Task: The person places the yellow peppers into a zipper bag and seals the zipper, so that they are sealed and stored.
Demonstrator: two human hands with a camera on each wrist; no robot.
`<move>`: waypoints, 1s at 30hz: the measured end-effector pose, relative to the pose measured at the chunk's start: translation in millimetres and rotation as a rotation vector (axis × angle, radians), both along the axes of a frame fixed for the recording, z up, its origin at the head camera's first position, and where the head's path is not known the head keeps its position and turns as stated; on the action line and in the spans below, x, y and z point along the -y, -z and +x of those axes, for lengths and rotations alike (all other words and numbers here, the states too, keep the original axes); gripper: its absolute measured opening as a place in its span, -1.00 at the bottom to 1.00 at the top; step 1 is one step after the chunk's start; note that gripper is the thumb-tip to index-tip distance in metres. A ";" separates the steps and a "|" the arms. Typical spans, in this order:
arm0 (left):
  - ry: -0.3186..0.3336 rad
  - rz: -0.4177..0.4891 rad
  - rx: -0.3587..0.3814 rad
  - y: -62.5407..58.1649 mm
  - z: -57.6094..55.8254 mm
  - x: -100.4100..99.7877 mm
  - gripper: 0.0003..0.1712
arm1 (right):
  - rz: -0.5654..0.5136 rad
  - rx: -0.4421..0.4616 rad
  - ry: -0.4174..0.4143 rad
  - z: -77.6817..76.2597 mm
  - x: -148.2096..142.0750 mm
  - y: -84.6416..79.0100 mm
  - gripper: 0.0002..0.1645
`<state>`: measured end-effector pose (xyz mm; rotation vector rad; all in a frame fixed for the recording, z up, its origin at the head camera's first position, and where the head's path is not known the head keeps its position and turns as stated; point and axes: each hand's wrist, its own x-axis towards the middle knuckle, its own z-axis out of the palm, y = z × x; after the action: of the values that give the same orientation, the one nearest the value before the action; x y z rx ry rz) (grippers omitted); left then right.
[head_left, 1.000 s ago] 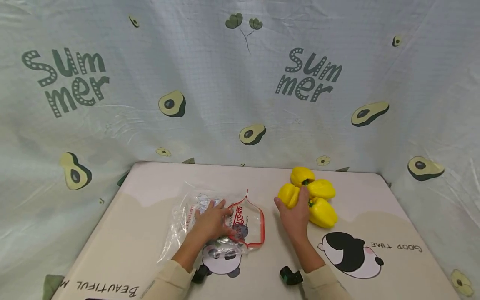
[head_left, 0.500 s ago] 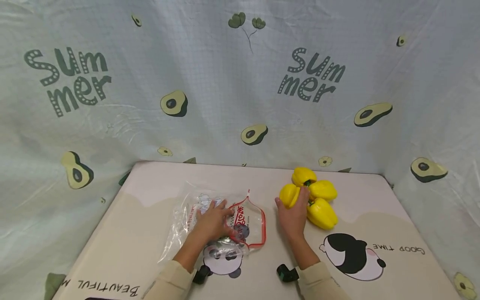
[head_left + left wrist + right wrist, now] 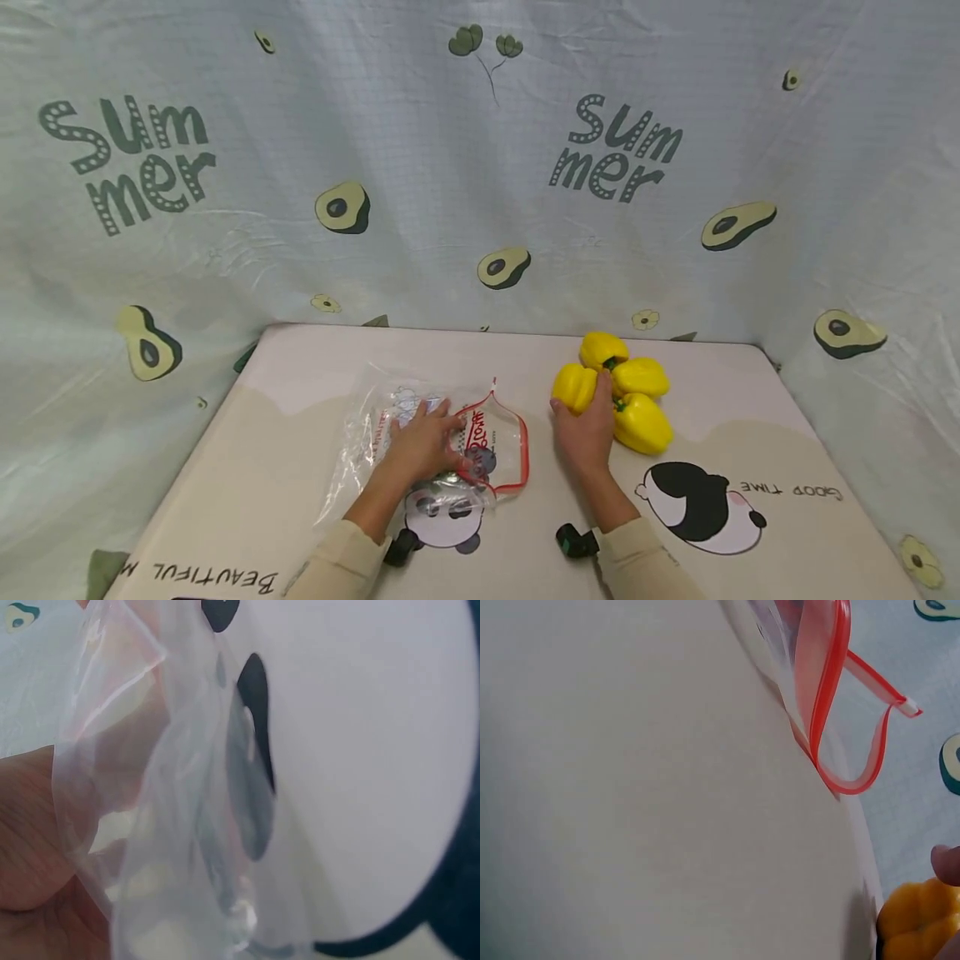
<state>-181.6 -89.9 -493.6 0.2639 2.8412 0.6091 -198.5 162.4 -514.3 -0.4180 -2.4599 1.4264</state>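
Clearly, with the person at six o'clock of the table (image 3: 247, 475), the right hand (image 3: 588, 429) sits towards two, thumb and fingers bent about the leftmost pepper (image 3: 573, 387). Three other peppers (image 3: 642, 378), also yellow, crowd its three o'clock side. I'd guess it's light and firm, but slick-skinned — the lobed sides should give the surest hold, while the stem may snap.

Over at nine lies a clear bag (image 3: 480, 433), the left hand (image 3: 422, 446) resting on it, fingers spread wide; whether the thumb pinches any film, I can't tell. That plastic looks limp, nearly weightless and apt to slide — its red edge (image 3: 524, 454), towards three o'clock, seems stiffer and easier to take hold of.
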 end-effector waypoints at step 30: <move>-0.004 0.002 0.022 -3.0 -0.6 -0.7 -0.20 | -0.122 0.067 0.050 -1.9 -6.2 -11.4 -0.08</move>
<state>-182.2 -89.2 -490.5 0.2509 2.8205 0.6114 -200.4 168.6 -502.9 -0.5578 -2.4031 1.5709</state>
